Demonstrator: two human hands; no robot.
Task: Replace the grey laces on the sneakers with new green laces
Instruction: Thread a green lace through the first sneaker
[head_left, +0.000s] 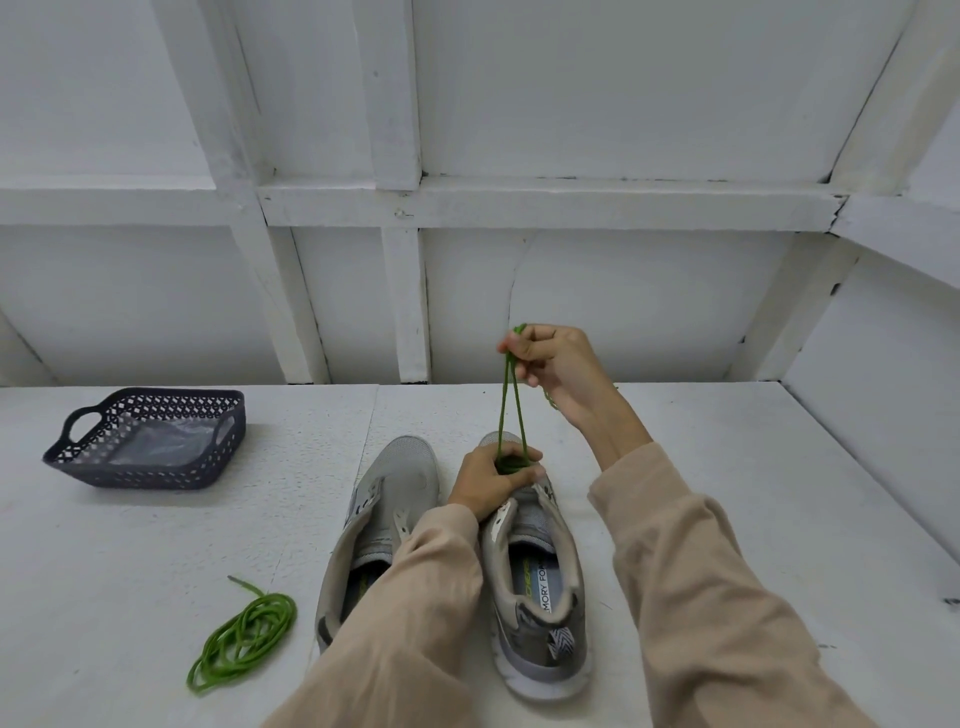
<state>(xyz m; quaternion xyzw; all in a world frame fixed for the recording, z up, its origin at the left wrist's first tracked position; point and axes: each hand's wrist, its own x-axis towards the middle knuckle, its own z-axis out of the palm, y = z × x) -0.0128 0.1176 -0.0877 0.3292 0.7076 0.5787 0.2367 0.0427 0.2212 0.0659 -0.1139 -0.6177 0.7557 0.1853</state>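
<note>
This green lace (511, 410) is light, limp cord. I judge it will sag and slip, so the best hold is a pinch close to the tip, with the slack kept taut. It is thin, round and bright green, and rises in two strands from the front of the right shoe (540, 597). My right grip (561, 374) hangs above that shoe's toe, pinching both strands at the top. My left grip (493, 478) sits at the shoe's front eyelets, curled round a bunch of the lace. Neither shoe shows a grey lace. The left shoe (395, 483) stands just beside it on the desk (727, 467). A spare lace (249, 634) lies coiled well left of its heel.
</note>
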